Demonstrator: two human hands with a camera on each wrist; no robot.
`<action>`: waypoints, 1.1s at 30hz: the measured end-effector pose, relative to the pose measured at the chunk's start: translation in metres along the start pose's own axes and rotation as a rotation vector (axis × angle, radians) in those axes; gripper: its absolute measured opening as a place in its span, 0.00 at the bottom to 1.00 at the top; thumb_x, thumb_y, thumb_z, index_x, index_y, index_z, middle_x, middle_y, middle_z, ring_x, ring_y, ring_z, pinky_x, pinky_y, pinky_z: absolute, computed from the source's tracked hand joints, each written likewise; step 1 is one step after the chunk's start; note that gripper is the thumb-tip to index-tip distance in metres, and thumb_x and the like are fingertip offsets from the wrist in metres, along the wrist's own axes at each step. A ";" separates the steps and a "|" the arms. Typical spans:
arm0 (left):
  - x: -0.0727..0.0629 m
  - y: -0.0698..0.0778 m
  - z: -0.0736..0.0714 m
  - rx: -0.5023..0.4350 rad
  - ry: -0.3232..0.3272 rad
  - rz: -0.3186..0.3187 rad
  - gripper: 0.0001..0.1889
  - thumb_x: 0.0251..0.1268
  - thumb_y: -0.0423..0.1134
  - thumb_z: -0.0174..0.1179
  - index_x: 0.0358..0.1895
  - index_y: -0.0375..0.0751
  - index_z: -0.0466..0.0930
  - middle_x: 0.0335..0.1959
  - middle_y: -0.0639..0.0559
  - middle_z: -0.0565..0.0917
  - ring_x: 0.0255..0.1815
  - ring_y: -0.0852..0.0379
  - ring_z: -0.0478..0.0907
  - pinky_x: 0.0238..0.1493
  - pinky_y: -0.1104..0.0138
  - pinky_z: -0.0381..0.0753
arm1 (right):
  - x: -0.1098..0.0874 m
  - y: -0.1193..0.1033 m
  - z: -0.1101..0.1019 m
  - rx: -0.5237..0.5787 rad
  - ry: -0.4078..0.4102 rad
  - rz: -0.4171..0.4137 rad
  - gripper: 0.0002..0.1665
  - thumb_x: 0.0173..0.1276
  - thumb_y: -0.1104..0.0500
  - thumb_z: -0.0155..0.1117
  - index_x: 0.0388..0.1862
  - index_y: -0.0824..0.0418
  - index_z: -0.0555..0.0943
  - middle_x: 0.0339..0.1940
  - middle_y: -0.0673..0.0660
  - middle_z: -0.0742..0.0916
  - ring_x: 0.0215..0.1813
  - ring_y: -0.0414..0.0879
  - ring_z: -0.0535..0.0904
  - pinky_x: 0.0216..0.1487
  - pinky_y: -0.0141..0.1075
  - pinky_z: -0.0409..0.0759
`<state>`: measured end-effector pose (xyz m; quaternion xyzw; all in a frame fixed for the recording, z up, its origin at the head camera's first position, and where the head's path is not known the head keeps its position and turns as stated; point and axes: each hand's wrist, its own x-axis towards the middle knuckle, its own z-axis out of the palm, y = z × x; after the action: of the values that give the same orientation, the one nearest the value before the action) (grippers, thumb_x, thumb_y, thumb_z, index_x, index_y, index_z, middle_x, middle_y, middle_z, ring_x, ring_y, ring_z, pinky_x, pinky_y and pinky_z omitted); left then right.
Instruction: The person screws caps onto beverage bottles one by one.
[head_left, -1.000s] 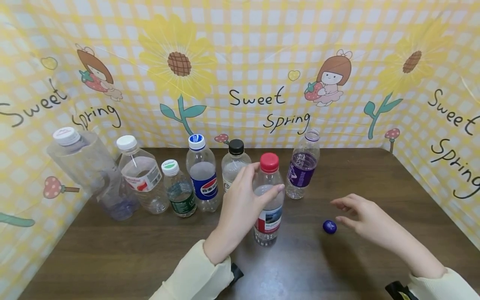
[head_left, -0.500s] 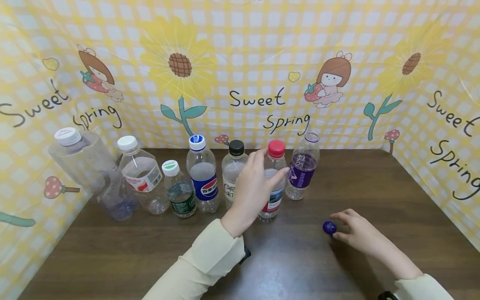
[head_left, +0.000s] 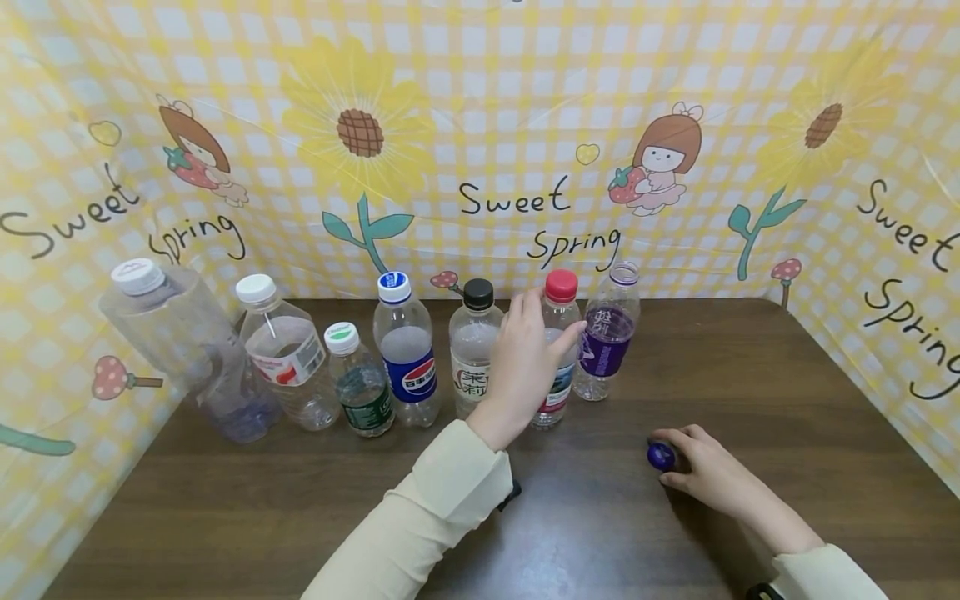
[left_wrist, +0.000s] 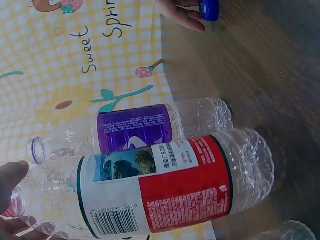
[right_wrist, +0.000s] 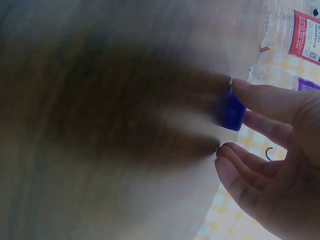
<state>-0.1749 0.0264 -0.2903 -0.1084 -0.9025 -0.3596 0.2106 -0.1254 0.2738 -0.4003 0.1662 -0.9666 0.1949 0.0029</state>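
In the head view my left hand (head_left: 517, 358) grips the upper part of a clear plastic bottle (head_left: 562, 286) with a red cap. Its red, white and landscape label (left_wrist: 185, 185) fills much of the left wrist view. My right hand (head_left: 708, 471) has thumb and index finger on either side of a blue bottle cap (head_left: 661, 455) at the tabletop. In the right wrist view the thumb lies against the ridged cap (right_wrist: 233, 112), with the other fingers loosely bent. A purple-labelled bottle (head_left: 606, 342), its neck uncapped, stands just right of the red-capped one.
Left of my left hand runs a row of bottles: a black-capped one (head_left: 478, 294), a Pepsi bottle (head_left: 408, 375), a small green-labelled one (head_left: 366, 408), a white-capped one (head_left: 281, 358) and a large one (head_left: 187, 325). Behind the brown table (head_left: 600, 533) hangs a yellow checked cloth (head_left: 480, 108).
My left hand has moved the red-capped bottle back and slightly right, into the row beside the purple-labelled bottle. My right hand has come down and left to the blue cap, fingers now around it.
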 end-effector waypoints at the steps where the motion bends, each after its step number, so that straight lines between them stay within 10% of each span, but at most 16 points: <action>1: 0.001 0.000 0.001 0.005 -0.004 -0.005 0.32 0.63 0.54 0.60 0.63 0.34 0.67 0.52 0.43 0.77 0.54 0.48 0.78 0.53 0.59 0.81 | 0.000 0.000 0.001 -0.003 0.006 -0.002 0.29 0.49 0.62 0.75 0.52 0.66 0.79 0.40 0.63 0.80 0.41 0.52 0.79 0.41 0.47 0.79; 33: 0.007 0.001 0.018 0.085 0.066 -0.021 0.34 0.62 0.52 0.60 0.63 0.30 0.63 0.52 0.38 0.74 0.52 0.43 0.76 0.54 0.56 0.79 | 0.001 -0.001 0.004 -0.011 0.027 -0.022 0.17 0.52 0.63 0.73 0.42 0.62 0.82 0.37 0.58 0.80 0.40 0.50 0.79 0.41 0.44 0.79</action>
<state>-0.1867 0.0403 -0.2984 -0.0780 -0.9106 -0.3267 0.2407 -0.1261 0.2716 -0.4034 0.1744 -0.9656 0.1917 0.0190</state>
